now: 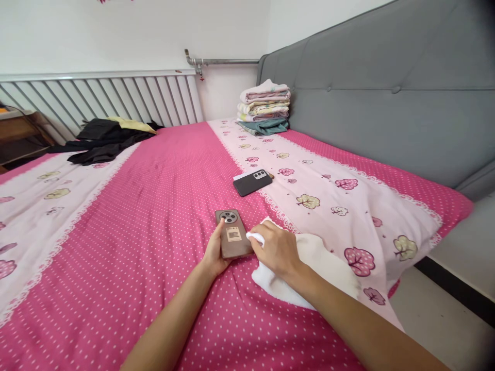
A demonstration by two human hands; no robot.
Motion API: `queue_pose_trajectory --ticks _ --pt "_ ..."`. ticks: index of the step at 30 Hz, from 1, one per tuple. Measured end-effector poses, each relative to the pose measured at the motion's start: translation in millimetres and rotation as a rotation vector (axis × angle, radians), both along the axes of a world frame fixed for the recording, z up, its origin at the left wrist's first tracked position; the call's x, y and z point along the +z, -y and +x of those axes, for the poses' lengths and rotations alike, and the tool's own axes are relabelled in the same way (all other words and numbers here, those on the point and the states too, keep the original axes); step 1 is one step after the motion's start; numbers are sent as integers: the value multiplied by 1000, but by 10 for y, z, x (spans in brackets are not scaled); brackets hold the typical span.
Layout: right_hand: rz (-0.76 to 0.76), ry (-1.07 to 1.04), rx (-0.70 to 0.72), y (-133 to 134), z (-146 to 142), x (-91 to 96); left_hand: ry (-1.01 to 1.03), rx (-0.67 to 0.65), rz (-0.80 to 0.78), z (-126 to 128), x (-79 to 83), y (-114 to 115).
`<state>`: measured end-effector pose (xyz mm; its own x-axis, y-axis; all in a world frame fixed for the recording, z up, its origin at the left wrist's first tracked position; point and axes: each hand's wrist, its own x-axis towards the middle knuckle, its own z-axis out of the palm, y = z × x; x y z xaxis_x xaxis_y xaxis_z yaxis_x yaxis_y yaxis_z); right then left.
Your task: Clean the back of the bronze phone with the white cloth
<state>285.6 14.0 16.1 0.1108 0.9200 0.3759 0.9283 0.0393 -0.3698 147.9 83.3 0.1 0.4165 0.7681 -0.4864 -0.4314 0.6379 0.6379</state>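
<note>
"The hands?"
"Left hand [215, 251] curls round a brown phone [233, 236] from eight o'clock; right hand [276, 248], nearly closed, bunches a white cloth [328, 255] at three."
"And handling?"
"Probably stiff, slick, breakable — grip the long edges. A black phone [252, 183] lies beyond, toward one o'clock."

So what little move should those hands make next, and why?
Probably the right hand should draw the white cloth across the back of the brown phone: the left hand holds that phone back side up, and the right hand pinches a bunched bit of cloth close by its edge.
</note>
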Motion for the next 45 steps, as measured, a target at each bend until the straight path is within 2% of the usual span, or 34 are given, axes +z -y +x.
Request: queue_pose_trajectory --ticks 45 --pt "-20 -9 10 -1 -8 -41 8 -1 -1 2 5 8"
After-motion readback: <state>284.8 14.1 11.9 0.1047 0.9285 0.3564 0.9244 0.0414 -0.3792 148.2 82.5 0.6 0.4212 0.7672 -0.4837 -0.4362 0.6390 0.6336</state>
